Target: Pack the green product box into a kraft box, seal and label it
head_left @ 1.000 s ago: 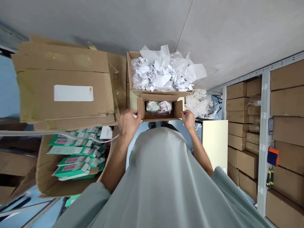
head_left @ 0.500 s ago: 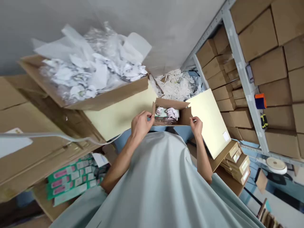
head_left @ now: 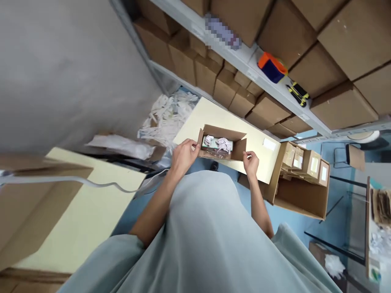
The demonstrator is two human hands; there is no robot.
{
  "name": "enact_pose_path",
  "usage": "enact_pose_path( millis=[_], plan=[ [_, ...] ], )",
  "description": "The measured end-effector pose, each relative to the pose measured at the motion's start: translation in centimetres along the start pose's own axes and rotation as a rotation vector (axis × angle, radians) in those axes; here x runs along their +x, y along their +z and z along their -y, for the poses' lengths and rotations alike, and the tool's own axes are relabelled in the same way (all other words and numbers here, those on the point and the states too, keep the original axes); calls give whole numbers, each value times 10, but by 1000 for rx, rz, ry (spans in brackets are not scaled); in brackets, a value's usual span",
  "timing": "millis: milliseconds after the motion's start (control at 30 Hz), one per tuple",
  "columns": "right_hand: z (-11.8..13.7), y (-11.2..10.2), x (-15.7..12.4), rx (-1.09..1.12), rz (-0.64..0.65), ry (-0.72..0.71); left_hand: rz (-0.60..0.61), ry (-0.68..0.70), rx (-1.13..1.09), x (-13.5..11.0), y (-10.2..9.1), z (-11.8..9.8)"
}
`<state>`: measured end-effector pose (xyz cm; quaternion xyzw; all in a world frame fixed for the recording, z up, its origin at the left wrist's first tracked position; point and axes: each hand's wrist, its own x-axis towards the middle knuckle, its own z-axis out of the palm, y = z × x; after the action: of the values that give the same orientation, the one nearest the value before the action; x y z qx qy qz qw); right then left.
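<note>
An open cardboard box [head_left: 225,131] is held up in front of my body, over the near edge of a pale yellow tabletop [head_left: 195,117]. My left hand [head_left: 184,155] grips its left end, thumb and fingers pinched on the wall. At the opposite end, my right hand [head_left: 251,163] pinches the box's right edge or flap. Inside lie crumpled paper [head_left: 224,145], a whitish-green item partly covered by it, and some clear plastic. The right part of the box interior shows bare cardboard.
Beyond the tabletop, metal shelving [head_left: 244,57] holds many cartons, with pliers [head_left: 297,93] on its ledge. A larger carton [head_left: 301,199] with small labelled boxes stands at right. Paper strips [head_left: 171,116] are heaped behind. A white cable [head_left: 82,179] crosses the left side.
My view and body have turned right, bringing the box from the gap between the tables to the right tabletop. Both hands keep their hold. The bin of crumpled paper has left view.
</note>
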<state>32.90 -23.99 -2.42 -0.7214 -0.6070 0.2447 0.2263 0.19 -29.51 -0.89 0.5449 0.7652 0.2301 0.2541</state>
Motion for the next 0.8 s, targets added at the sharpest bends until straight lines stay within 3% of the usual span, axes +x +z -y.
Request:
enact_pose_path(
  millis=[100, 200, 367, 500, 667, 800],
  plan=[
    [-19, -10, 27, 25, -36, 58, 40, 26, 17, 38, 24, -25],
    [-31, -7, 41, 57, -57, 76, 56, 57, 33, 65, 40, -37],
    [-33, 20, 39, 145, -106, 49, 71, 99, 62, 94, 50, -29],
    [-25, 36, 30, 154, -94, 48, 97, 153, 28, 100, 54, -15],
    [-15, 38, 28, 53, 170, -157, 266, 436, -74, 96, 67, -3],
    [-18, 30, 37, -51, 364, -186, 383, 493, -66, 103, 76, 9]
  ],
)
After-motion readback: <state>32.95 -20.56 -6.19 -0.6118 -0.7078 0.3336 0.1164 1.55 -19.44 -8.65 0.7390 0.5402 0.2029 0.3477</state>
